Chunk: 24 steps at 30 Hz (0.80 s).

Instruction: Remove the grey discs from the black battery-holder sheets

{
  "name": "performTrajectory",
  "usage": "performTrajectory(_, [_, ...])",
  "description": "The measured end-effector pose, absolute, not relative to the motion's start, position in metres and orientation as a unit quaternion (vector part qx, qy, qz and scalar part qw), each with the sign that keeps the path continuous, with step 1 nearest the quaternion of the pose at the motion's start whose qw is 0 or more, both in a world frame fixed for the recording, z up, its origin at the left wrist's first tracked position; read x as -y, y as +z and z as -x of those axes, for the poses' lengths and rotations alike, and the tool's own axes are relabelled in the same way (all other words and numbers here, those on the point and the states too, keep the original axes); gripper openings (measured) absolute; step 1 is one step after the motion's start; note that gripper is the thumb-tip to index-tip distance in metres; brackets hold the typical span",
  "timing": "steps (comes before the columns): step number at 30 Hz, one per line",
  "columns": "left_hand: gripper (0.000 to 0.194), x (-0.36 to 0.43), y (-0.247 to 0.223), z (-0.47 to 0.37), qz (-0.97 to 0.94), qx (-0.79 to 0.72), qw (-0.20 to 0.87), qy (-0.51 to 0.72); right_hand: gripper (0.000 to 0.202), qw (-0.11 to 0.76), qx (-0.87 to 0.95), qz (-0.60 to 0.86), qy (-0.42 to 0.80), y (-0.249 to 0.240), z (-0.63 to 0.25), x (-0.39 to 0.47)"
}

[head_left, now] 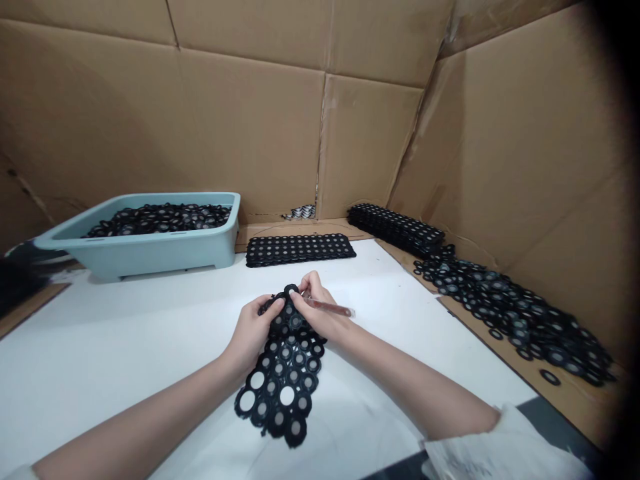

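Observation:
A sheet of joined black rings (293,373) with pale grey centres hangs from my fingers down over the white table; a few of its rings show white through the middle. My left hand (257,327) is closed on the sheet's upper left edge, thumb on top. At the upper right edge, my right hand (317,310) pinches the rings near a single raised ring (291,290). A slim tool with a reddish-brown, clear-ended handle (333,307) is also held in this hand. The tool's tip is hidden by my fingers and the rings.
A light blue tub (165,257) full of loose black rings stands at the back left. Beyond my hands lies a flat ring panel (300,250). On the right are a stack of panels (395,228) and a heap of loose rings (520,313). Cardboard walls (250,127) enclose the table.

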State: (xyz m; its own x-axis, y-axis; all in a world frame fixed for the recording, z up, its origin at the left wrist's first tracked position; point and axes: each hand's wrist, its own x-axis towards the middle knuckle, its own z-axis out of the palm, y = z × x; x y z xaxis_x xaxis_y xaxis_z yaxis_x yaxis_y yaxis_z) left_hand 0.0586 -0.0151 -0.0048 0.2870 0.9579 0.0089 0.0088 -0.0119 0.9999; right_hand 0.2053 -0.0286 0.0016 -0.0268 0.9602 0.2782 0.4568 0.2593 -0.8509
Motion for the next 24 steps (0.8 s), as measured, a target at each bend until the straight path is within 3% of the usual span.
performTrajectory(10, [0.032,0.019,0.001,-0.064,-0.535,-0.396,0.622,0.412,0.009,0.464,0.695,0.505,0.216,0.006,-0.202,0.027])
performTrajectory(16, [0.031,0.017,-0.004,-0.060,-0.599,-0.468,0.484,0.435,0.017,0.481,0.655,0.469,0.345,0.008,-0.209,0.025])
performTrajectory(19, [0.029,0.014,-0.005,-0.060,-0.563,-0.484,0.499,0.446,0.021,0.511,0.615,0.448,0.400,0.005,-0.211,0.022])
performTrajectory(24, [0.043,0.013,-0.005,-0.060,-0.553,-0.455,0.547,0.434,0.024,0.532,0.578,0.453,0.421,0.000,-0.213,0.019])
